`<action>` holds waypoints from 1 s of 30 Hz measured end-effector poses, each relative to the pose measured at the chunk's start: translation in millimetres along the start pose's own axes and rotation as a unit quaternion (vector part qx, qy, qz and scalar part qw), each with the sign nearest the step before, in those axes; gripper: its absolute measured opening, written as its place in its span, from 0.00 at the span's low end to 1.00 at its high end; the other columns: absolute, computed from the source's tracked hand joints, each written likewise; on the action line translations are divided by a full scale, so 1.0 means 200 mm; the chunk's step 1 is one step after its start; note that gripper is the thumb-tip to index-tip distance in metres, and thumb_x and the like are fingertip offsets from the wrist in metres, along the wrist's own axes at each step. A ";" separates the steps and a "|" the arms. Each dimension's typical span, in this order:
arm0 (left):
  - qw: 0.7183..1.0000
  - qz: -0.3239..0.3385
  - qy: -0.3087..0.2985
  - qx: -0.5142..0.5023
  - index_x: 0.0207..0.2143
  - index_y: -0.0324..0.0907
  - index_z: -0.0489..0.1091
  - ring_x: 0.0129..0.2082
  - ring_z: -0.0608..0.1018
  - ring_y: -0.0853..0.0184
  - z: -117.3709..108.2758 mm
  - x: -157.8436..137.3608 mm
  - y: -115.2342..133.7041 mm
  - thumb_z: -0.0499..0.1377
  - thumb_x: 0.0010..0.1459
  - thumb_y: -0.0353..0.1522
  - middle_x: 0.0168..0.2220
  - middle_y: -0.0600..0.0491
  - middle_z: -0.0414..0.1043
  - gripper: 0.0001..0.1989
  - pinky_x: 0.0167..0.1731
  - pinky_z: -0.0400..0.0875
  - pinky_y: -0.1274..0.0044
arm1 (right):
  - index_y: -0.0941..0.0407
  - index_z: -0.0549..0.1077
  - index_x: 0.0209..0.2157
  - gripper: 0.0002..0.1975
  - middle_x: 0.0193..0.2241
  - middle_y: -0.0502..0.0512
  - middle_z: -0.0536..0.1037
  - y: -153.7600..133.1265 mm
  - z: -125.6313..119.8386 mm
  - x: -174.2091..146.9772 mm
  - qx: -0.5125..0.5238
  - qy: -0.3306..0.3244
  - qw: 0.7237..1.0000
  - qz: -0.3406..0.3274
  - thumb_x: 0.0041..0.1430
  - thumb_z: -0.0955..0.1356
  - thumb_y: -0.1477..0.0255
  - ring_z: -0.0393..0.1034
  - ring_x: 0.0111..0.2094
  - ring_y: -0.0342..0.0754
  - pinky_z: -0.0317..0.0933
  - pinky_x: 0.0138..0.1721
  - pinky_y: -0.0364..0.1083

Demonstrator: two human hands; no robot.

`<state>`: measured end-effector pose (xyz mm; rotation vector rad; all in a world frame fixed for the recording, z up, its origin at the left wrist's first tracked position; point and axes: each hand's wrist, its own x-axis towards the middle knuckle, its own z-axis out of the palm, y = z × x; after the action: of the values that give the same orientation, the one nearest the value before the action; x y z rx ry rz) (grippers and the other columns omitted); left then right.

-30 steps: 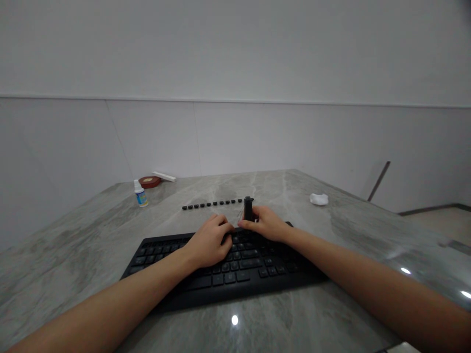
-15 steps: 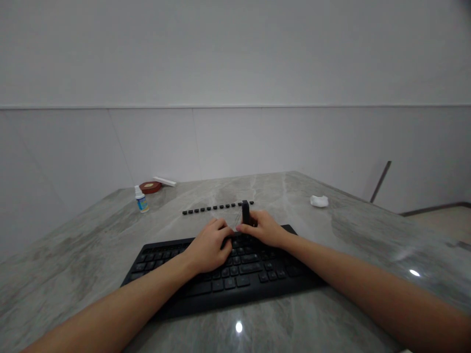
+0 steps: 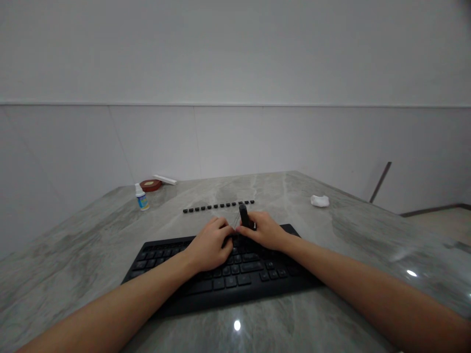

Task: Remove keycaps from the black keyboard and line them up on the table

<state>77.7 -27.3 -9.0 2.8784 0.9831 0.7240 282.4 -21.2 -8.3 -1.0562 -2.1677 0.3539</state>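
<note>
A black keyboard [image 3: 224,295] lies in front of me on the grey marble-patterned table. My right hand [image 3: 265,230] grips the black handle of a wire keycap puller [image 3: 243,215] above the keyboard's back edge. Its thin wires run down toward the top-row keys. Beside them, my left hand [image 3: 209,245] rests on the keys with its fingers bent together near the wire ends. Whatever is between those left fingertips is too small to make out. Behind the hands, several black keycaps [image 3: 209,207] stand in a spaced row on the table.
To the left at the back are a small white-capped spray bottle [image 3: 142,198], a round reddish-brown box [image 3: 150,185] and a white strip-like object [image 3: 165,180]. A crumpled white tissue [image 3: 319,201] lies at the right. A pale wall borders the table's back.
The puller's handle has tipped a little to the left and its top sits slightly lower. My left hand has stayed almost in place on the keys.
</note>
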 end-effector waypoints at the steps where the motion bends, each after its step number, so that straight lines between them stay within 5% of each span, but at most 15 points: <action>1: 1.000 0.000 -0.002 -0.002 0.39 0.40 0.71 0.40 0.70 0.62 0.00 0.00 0.00 0.53 0.56 0.26 0.36 0.49 0.66 0.10 0.44 0.68 0.69 | 0.58 0.73 0.29 0.11 0.23 0.50 0.72 0.00 0.00 0.00 -0.008 0.005 1.000 0.009 0.57 0.66 0.65 0.64 0.25 0.43 0.54 0.27 0.42; 11: 1.000 0.001 0.008 -0.006 0.39 0.40 0.72 0.40 0.70 0.62 0.01 -0.01 0.00 0.53 0.56 0.26 0.36 0.49 0.66 0.10 0.45 0.68 0.69 | 0.58 0.70 0.22 0.10 0.18 0.50 0.70 0.02 -0.01 0.00 -0.040 0.091 0.993 0.065 0.54 0.65 0.70 0.64 0.22 0.43 0.55 0.25 0.42; 17: 1.000 0.000 0.003 -0.004 0.40 0.41 0.71 0.41 0.70 0.62 0.01 -0.01 -0.01 0.53 0.57 0.26 0.37 0.49 0.66 0.10 0.45 0.67 0.69 | 0.58 0.68 0.35 0.12 0.23 0.49 0.73 0.05 -0.02 -0.01 0.202 0.077 0.970 0.114 0.55 0.67 0.63 0.67 0.17 0.42 0.62 0.19 0.42; 21: 1.000 -0.011 0.021 -0.007 0.42 0.41 0.69 0.42 0.70 0.61 0.00 0.00 -0.01 0.56 0.58 0.30 0.38 0.50 0.67 0.10 0.45 0.68 0.69 | 0.58 0.67 0.33 0.18 0.22 0.50 0.75 0.04 -0.01 0.00 0.344 0.053 0.930 0.115 0.49 0.71 0.60 0.71 0.20 0.45 0.67 0.20 0.43; 30: 0.997 0.028 0.065 0.006 0.39 0.40 0.67 0.36 0.71 0.63 -0.01 0.01 0.01 0.56 0.61 0.34 0.34 0.51 0.68 0.07 0.39 0.69 0.70 | 0.61 0.70 0.26 0.19 0.23 0.55 0.77 0.00 0.01 0.01 0.387 0.015 0.909 0.156 0.45 0.73 0.58 0.74 0.23 0.47 0.70 0.21 0.43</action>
<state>79.6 -27.9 -6.9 2.9126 0.9259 0.9218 280.7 -20.5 -8.3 -0.9061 -1.5675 1.2162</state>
